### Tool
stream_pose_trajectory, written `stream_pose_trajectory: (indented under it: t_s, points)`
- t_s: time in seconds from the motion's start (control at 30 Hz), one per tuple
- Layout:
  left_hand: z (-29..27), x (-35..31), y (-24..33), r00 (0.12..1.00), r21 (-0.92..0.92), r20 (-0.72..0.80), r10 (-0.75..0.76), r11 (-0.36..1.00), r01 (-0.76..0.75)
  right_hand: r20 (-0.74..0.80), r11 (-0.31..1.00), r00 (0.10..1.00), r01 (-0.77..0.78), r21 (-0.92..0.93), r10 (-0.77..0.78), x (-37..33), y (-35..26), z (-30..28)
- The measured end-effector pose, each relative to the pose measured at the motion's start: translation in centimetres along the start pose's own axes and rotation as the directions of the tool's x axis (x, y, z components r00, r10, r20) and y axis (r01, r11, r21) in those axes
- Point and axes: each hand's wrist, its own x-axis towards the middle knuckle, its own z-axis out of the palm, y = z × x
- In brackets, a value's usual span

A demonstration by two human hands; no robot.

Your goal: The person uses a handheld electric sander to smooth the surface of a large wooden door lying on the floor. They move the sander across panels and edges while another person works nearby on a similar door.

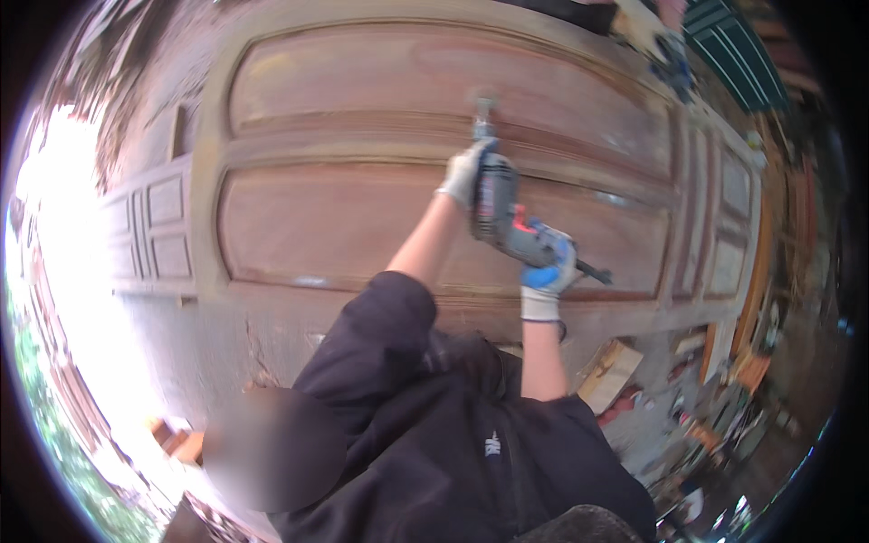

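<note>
My gloved left hand (464, 172) is closed around the front of a grey power drill (496, 199). At its rear handle, beside a red switch, my right hand (550, 262) grips it in a white and blue glove. A black cord end sticks out past the right hand. At the drill's far end, a small round attachment (483, 101) looks smeared by motion. It is over the moulding and the far panel of a large brown wooden door (380, 222), which lies flat before me. Whether the attachment touches the wood, I cannot tell.
Another person's gloved hand (671, 61) is at the far right corner, with a dark object I cannot make out. Beyond it lies a dark green striped sheet (735, 52). A wood block (608, 376) and scattered tools and scraps lie at the near right. Bright light washes out the left.
</note>
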Motion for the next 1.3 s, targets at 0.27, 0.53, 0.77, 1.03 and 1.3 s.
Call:
stream_pose_trajectory:
  t_s: [0.27, 0.53, 0.77, 1.03, 1.3]
  points:
    - [-4.2, 1.9, 3.7, 0.989, 0.006, -0.063, 0.134, 0.991, -0.134, 0.183, 0.997, 0.98, -0.075, 0.005, 0.073, 3.4, 2.6, 1.8]
    - [7.9, 11.4, -4.6, 0.999, 0.053, -0.015, 0.04, 0.998, -0.04, 0.106, 0.995, 0.991, -0.089, 0.049, 0.084, 14.2, -7.5, -7.0]
    - [28.5, 22.4, -15.5, 0.991, 0.24, -0.053, 0.125, 0.965, -0.109, -0.038, 0.997, 0.996, 0.082, -0.004, -0.082, 27.0, -20.9, -16.4]
    - [43.1, 30.2, -19.4, 0.994, 0.494, -0.088, 0.062, 0.87, -0.011, -0.08, 0.969, 0.966, 0.246, -0.014, -0.246, 37.7, -28.7, -21.2]
    - [41.7, 30.3, -19.1, 0.989, 0.418, -0.119, 0.089, 0.908, -0.032, 0.018, 0.98, 0.98, 0.197, -0.019, -0.197, 38.1, -27.9, -22.2]
